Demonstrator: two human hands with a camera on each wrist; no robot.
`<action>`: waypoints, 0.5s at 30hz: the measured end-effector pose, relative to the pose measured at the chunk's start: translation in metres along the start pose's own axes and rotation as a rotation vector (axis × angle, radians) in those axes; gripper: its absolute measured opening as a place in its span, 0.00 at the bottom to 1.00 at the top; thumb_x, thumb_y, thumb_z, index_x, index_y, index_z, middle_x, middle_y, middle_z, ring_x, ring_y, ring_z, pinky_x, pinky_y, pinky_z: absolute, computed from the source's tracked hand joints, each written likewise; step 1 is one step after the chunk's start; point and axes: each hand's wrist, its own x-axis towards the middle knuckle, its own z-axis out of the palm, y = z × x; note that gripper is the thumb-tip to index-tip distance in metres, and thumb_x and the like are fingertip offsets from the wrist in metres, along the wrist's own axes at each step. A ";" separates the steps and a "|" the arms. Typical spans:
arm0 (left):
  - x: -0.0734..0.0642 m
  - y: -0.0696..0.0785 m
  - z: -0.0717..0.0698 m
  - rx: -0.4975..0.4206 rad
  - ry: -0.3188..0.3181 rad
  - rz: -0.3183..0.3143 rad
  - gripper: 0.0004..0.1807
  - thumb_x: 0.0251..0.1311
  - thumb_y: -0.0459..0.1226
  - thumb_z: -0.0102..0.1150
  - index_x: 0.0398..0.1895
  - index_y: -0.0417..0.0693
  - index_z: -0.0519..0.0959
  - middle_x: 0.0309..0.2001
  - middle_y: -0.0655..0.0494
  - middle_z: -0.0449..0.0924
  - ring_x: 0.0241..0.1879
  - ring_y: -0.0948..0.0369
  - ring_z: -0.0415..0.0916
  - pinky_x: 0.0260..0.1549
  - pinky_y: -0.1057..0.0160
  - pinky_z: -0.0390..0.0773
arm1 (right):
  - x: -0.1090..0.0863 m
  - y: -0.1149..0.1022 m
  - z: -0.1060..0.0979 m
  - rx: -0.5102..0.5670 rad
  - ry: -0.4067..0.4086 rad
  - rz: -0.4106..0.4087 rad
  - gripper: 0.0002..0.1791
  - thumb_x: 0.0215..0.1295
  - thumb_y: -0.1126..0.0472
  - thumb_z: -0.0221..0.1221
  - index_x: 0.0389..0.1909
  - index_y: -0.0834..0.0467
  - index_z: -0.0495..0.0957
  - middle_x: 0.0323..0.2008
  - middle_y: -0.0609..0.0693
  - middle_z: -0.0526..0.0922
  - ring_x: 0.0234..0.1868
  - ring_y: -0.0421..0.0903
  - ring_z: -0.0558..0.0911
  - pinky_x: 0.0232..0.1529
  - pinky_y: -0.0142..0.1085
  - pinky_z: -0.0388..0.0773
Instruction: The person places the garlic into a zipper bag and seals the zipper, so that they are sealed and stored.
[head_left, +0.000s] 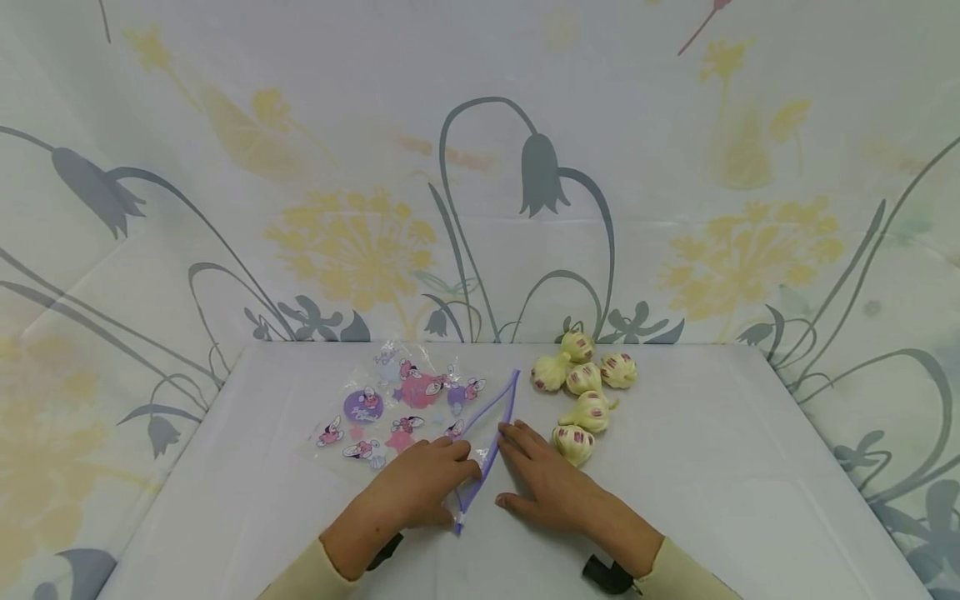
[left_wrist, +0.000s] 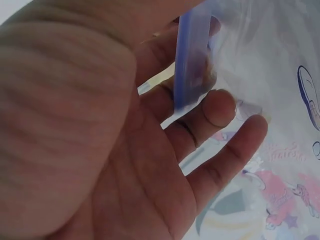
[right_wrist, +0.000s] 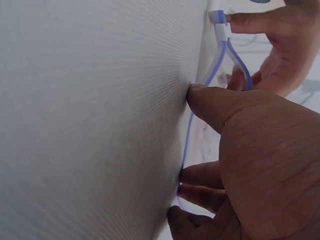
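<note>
Left hand (head_left: 423, 486) | right hand (head_left: 551, 483) | both touching bag (head_left: 401, 408) | script (head_left: 365, 412) (illegible)

Flower-print backdrop (head_left: 487, 50) in yellow and grey, white table (head_left: 712, 467), muted light

Left side: cream-coloured plain cloth sleeve on the left forearm (head_left: 311, 575), its edge ending near the wrist | small black smooth device at the left wrist (head_left: 385, 552), partly hidden from me; bare left hand (head_left: 422, 487) | right side: matching cream-coloured sleeve (head_left: 690, 577); black, rounded, short cylinder-like device (head_left: 606, 575); bare right hand (head_left: 551, 485)
</note>
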 end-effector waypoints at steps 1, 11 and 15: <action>0.000 0.000 0.000 -0.007 -0.005 -0.006 0.32 0.45 0.50 0.87 0.56 0.62 0.86 0.47 0.63 0.78 0.48 0.62 0.76 0.56 0.58 0.82 | 0.000 0.000 0.000 0.001 0.003 -0.002 0.44 0.74 0.45 0.65 0.78 0.69 0.64 0.81 0.62 0.59 0.82 0.65 0.57 0.78 0.56 0.62; 0.001 0.006 -0.001 -0.044 -0.102 -0.104 0.39 0.47 0.51 0.86 0.67 0.70 0.83 0.61 0.55 0.78 0.57 0.52 0.74 0.54 0.49 0.85 | -0.001 0.000 -0.001 -0.005 0.006 0.003 0.44 0.73 0.45 0.66 0.77 0.68 0.65 0.81 0.62 0.60 0.81 0.64 0.58 0.77 0.56 0.62; 0.001 0.007 0.000 -0.058 -0.109 -0.119 0.41 0.45 0.51 0.87 0.68 0.70 0.82 0.61 0.55 0.76 0.55 0.53 0.71 0.50 0.49 0.86 | -0.001 -0.001 -0.001 -0.002 0.000 0.009 0.43 0.74 0.44 0.65 0.78 0.68 0.65 0.81 0.61 0.60 0.82 0.64 0.58 0.78 0.55 0.62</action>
